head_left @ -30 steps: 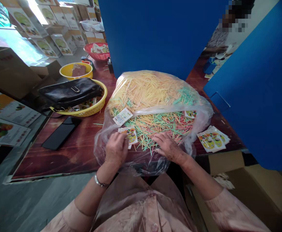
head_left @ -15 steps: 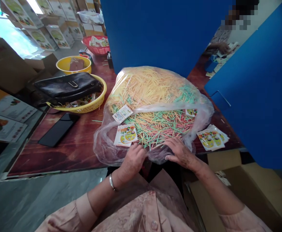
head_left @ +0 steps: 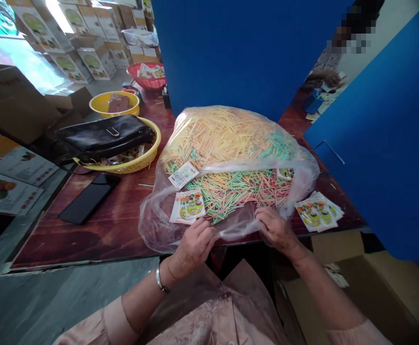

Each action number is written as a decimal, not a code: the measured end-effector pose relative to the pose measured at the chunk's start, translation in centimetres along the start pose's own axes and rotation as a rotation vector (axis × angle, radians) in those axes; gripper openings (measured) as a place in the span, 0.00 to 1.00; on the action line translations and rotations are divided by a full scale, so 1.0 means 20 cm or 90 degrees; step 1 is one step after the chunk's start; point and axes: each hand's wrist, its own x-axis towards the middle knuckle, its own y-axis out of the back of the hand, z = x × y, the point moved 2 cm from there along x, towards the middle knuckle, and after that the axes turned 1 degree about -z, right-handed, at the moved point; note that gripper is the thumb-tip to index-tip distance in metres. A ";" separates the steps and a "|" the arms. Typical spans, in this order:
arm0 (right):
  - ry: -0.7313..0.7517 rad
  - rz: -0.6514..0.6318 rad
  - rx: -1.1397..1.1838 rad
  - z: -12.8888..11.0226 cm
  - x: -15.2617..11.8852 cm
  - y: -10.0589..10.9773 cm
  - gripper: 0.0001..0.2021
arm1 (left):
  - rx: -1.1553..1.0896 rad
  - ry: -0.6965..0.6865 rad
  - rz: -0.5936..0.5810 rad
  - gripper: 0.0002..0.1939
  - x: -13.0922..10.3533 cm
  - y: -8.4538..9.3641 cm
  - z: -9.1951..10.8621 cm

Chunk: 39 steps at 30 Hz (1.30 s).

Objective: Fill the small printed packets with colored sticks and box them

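A large clear plastic bag (head_left: pixel 145 225) lies open towards me on the table, full of thin coloured sticks (head_left: pixel 227 129) in yellow, green and pink. My left hand (head_left: pixel 197 242) is closed on the bag's near edge. Farther right, my right hand (head_left: pixel 276 232) pinches the same edge, its fingers curled. Printed packets (head_left: pixel 191 207) rest on the bag just beyond my left hand, with another packet (head_left: pixel 183 174) behind them. One more packet (head_left: pixel 285 173) shows inside at the right. To the right of the bag lies a stack of packets (head_left: pixel 317 213).
A black phone (head_left: pixel 89 199) lies left on the table (head_left: pixel 58 244). Behind it, a yellow basket (head_left: pixel 137 160) holds a black bag (head_left: pixel 105 136). Blue panels (head_left: pixel 227 52) stand behind and right. A person's hand (head_left: pixel 330 77) shows between them. An open carton (head_left: pixel 360 287) is below right.
My right hand has moved from over the sticks to the bag's near edge and closed on it. The edge between my hands is now stretched. The view has shifted slightly.
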 end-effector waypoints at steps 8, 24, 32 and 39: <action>-0.040 -0.194 0.046 0.02 0.05 0.07 0.10 | -0.119 0.122 -0.196 0.11 -0.01 0.08 0.01; 0.128 -0.062 -0.311 0.03 0.33 -0.19 0.14 | 0.381 0.530 -0.016 0.20 0.06 0.19 -0.30; 0.133 -0.089 -0.339 0.03 0.36 -0.18 0.09 | 0.260 0.561 0.054 0.07 0.04 0.18 -0.38; 0.119 -0.087 -0.341 0.02 0.35 -0.21 0.11 | 0.166 0.532 0.115 0.11 0.00 0.20 -0.44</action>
